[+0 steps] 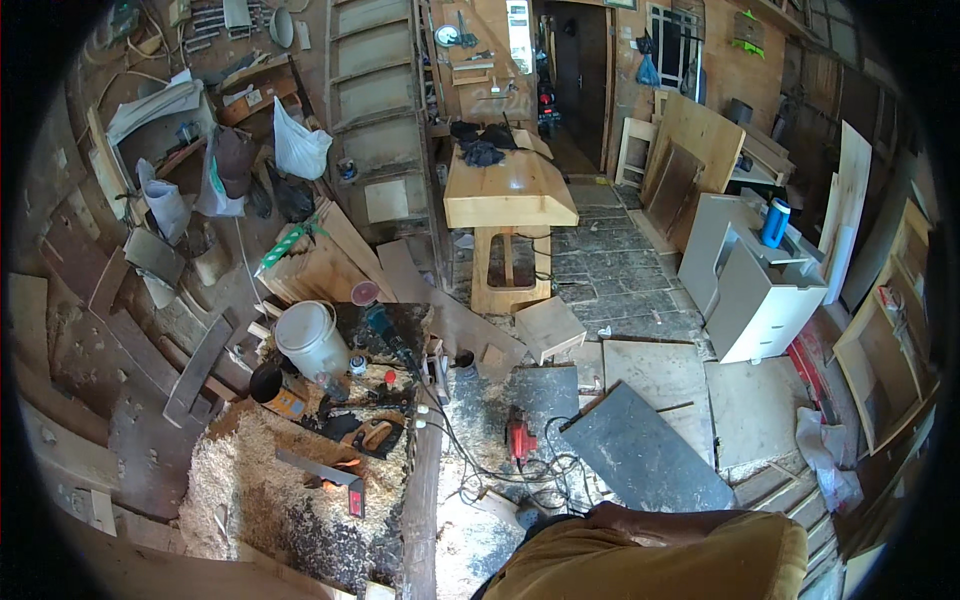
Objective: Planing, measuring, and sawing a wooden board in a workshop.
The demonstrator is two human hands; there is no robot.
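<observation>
1. One bare right hand (612, 516) is showing at the near edge, below a mustard-yellow cloth sleeve (700, 560). Its fingers are not showing clearly, so I cannot tell whether it is grasping anything or hanging loose; the left hand is staying out of sight.
2. Nearest to that hand, a dark grey rectangular flat panel (650, 455) is lying aslant on the floor — probably laid flat because nothing upright is close enough to prop it.
3. Just left of the panel, a red-bodied power tool (519, 440) is sitting on the dusty floor, apart from the hand. Thin black cable (482, 472) is looping loosely around it, perhaps leaving slack for moving the tool.
4. Farther left, pale curled wood shavings (235, 470) are covering much of a low work surface. A handsaw with a tan wooden handle (375, 437) and a flat dark blade with a red end (318, 468) are lying there, seemingly within easy reach.
5. Beyond them, a white plastic bucket (308, 340) is standing among tools.
6. At the far middle, a pale varnished wooden bench (510, 190) is supporting crumpled dark cloth (482, 148) — likely set aside there.
</observation>
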